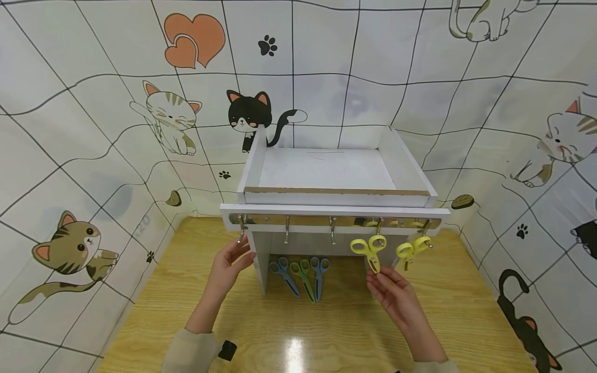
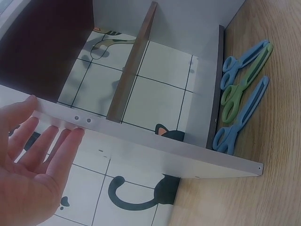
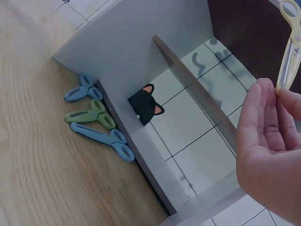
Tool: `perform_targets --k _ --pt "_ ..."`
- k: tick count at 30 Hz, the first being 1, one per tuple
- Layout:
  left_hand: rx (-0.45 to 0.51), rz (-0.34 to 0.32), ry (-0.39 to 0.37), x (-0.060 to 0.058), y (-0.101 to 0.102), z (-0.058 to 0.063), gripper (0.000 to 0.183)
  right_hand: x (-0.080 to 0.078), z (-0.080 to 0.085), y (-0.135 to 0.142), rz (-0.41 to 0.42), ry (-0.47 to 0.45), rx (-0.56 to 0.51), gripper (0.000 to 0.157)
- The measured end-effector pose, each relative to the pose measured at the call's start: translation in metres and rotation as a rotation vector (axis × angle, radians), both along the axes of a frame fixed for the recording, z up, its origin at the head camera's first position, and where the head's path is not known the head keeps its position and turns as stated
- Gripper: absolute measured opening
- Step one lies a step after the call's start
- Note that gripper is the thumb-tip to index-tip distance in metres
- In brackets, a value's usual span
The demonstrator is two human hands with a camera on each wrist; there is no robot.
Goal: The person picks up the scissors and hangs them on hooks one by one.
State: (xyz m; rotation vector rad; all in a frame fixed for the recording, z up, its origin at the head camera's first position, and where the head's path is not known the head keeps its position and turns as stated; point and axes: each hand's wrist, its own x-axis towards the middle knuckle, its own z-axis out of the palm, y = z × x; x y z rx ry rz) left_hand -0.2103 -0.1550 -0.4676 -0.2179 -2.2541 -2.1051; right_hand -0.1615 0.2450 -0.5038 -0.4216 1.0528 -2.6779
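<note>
Yellow scissors hang by a finger loop on a hook of the white shelf. My right hand pinches their blade tip between thumb and fingers, and the right wrist view shows the same scissors tip down. A second yellow pair hangs on the rightmost hook. My left hand touches the shelf's left side panel; in the left wrist view its fingers lie fairly straight against the outer face, thumb at the edge.
Under the shelf, two blue scissors and one green pair lie on the wooden table. Metal hooks line the front rail. A small black object lies near my left sleeve. Cat-patterned tile sheeting surrounds the table.
</note>
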Motion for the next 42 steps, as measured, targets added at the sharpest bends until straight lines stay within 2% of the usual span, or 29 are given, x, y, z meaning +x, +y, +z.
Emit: perform_targets --k 14,22,37,42 --pt "0.001 -0.005 -0.009 0.0 -0.001 0.0 0.055 -0.004 -0.016 0.001 0.026 -0.063 0.044 0.043" --pt "-0.008 0.005 -0.022 0.0 0.0 0.0 0.056 -0.01 -0.025 -0.006 0.059 -0.045 0.065 0.048" --pt "-0.032 0.022 -0.014 0.002 0.001 0.001 0.054 -0.022 -0.05 -0.026 0.093 -0.133 0.193 0.047" --pt "-0.027 0.014 -0.013 0.0 0.001 0.001 0.054 -0.028 -0.061 -0.035 0.066 -0.173 0.25 0.041"
